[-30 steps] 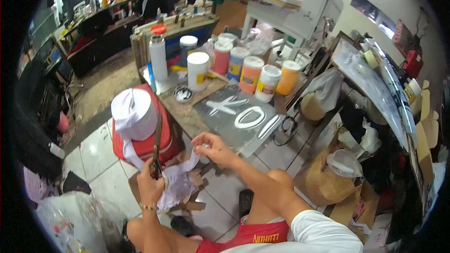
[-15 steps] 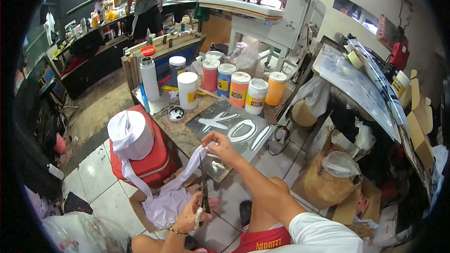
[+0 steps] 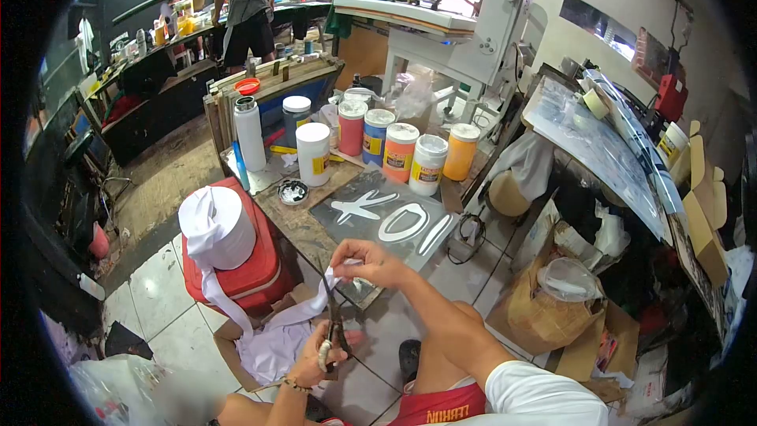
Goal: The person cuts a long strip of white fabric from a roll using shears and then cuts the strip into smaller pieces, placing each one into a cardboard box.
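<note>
Scissors (image 3: 336, 330) are in my left hand (image 3: 314, 356), at the lower middle, with their blades pointing up at the white fabric strip (image 3: 303, 312). The strip's upper end is pinched between the fingers of my right hand (image 3: 369, 263), just above the blade tips. Whether the blades touch the strip is hard to tell. From there the strip sags into a cardboard box (image 3: 226, 341) holding piled white fabric (image 3: 270, 355). Its other end runs up to a large white roll (image 3: 229, 230) on a red cooler (image 3: 272, 274).
Paint jars (image 3: 398, 151), a white bottle (image 3: 249, 132) and a dark board (image 3: 364, 203) with white lettering sit on the low table (image 3: 303, 221) ahead. A taped carton (image 3: 544, 308) stands right, below a slanted board (image 3: 591, 142). Another person (image 3: 248, 8) stands at the back left.
The view has tilted. My left hand has moved right with the scissors, from beside the cooler to below my right hand. The strip was lifted, then lowered slightly in my right hand.
</note>
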The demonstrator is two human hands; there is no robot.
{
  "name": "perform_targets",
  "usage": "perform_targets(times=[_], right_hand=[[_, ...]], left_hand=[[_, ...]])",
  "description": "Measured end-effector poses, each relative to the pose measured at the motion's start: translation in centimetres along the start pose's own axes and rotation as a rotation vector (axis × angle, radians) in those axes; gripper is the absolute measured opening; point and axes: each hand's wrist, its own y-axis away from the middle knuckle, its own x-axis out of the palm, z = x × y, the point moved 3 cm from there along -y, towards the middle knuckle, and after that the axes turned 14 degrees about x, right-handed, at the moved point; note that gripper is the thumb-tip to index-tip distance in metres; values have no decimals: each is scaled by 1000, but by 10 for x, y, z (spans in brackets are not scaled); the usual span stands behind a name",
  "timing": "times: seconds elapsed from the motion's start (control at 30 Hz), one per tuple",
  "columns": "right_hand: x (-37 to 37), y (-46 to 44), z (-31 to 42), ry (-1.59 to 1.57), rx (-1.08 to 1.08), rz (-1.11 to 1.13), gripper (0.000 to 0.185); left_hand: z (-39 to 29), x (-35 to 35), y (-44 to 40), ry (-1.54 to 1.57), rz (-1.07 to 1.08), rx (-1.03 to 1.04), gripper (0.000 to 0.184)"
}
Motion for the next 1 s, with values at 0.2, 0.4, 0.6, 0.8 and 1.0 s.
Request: perform_targets(times=[0.2, 0.4, 0.6, 0.8, 1.0], right_hand=[[0, -1, 1, 79, -81, -8, 19], [1, 2, 12, 53, -27, -76, 28], [-12, -4, -3, 60, 50, -29, 26], [-22, 0, -5, 153, 58, -54, 21], [-30, 1, -6, 218, 128, -57, 24]], left_hand=[[-31, -9, 4, -384, -99, 153, 89], [-41, -1, 3, -462, -45, 219, 91], [-40, -2, 4, -557, -8, 274, 93], [-40, 1, 5, -665, 5, 259, 94], [-27, -9, 5, -629, 9, 258, 96]])
